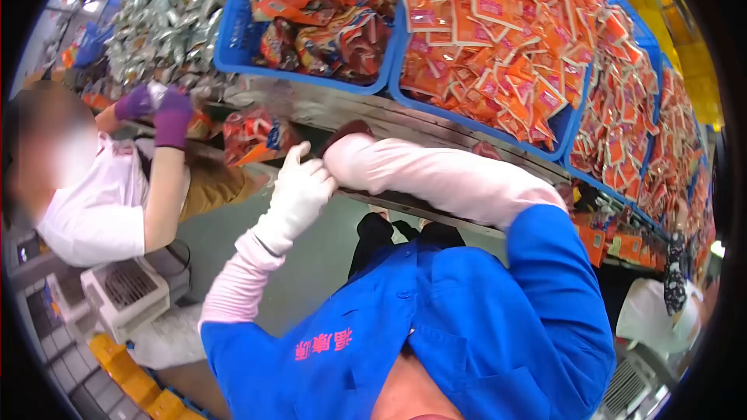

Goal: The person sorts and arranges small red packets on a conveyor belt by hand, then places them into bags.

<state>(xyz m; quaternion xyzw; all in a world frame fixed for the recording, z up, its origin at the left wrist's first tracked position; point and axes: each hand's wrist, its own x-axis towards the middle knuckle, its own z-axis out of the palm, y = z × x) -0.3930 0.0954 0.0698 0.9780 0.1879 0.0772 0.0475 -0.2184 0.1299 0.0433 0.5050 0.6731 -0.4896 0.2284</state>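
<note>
My left hand (299, 187), in a white glove, is beside the end of my right sleeve (436, 171). Its index finger stretches out, the others are partly bent, and I see nothing held in it. My right arm reaches across to the same spot; past its pale pink sleeve only a dark red patch (348, 134) shows, and I cannot make out whether that is my right hand or a packet. Just left of my left hand, a red and orange shiny bag (253, 136) lies on the line.
Blue crates hold red bags (334, 39) and orange sachets (498, 39); silver packets (167, 15) are heaped at back left. A co-worker with purple gloves (170, 117) works at left, another person (661, 311) at right. A grey-white stool (124, 295) stands lower left.
</note>
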